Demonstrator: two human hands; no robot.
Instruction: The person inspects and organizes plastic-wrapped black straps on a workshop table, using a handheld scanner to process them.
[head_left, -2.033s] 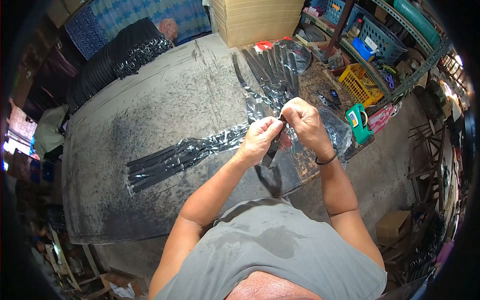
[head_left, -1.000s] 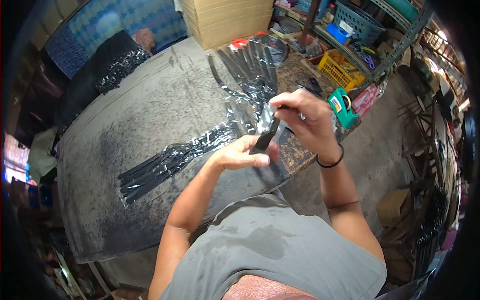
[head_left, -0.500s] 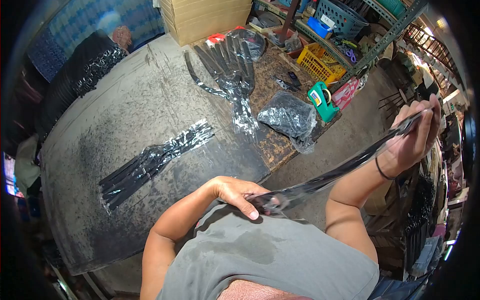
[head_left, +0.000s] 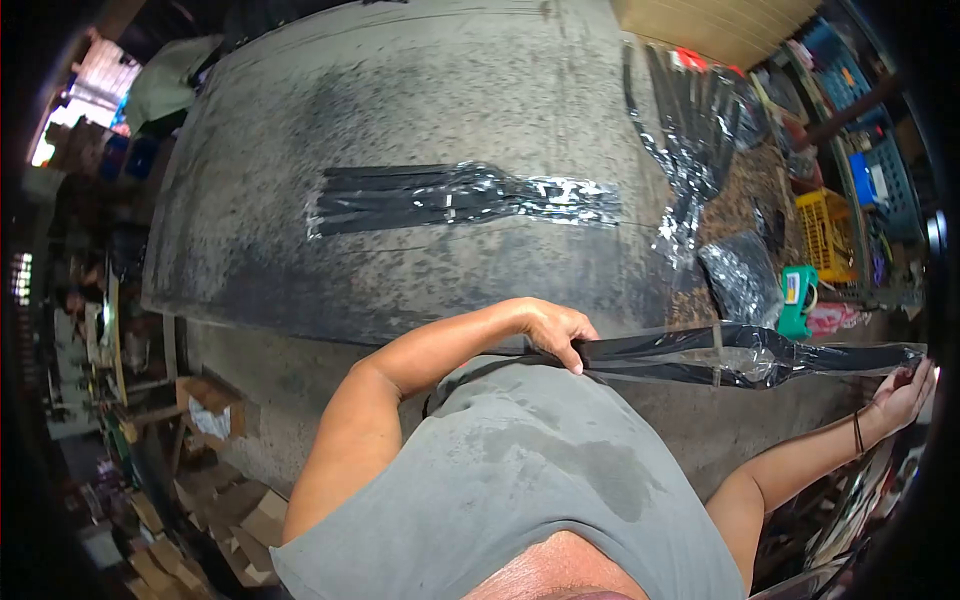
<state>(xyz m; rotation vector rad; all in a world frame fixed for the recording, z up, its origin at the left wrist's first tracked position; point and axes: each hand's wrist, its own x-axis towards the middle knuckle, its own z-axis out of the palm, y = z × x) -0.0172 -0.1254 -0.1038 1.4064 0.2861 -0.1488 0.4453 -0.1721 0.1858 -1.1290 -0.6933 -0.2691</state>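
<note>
A long clear plastic sleeve with black strips inside (head_left: 660, 352) stretches sideways in front of my shirt. At waist height my left hand (head_left: 556, 330) grips its near end, thumb on top. My right hand (head_left: 905, 395), arm extended to the far right, pinches the other end. Pulled out between the two hands, the sleeve is nearly level, with a band across its middle. Beyond it on the worktable lies a flat bundle of similar black strips in shiny wrap (head_left: 450, 200). Another pile of wrapped black strips (head_left: 690, 150) fans out at the table's right side.
The worn grey worktable (head_left: 280, 110) fills the area ahead. At its right corner are a crumpled plastic bag (head_left: 742, 275) and a green tape dispenser (head_left: 797, 300). A yellow crate (head_left: 826, 235) stands on the shelving beyond. Cardboard boxes (head_left: 235, 520) lie at lower left.
My right hand has gone lower and farther out to the right, bringing the sleeve from a slant to nearly level. The view has turned, so the table appears rotated and more to the left.
</note>
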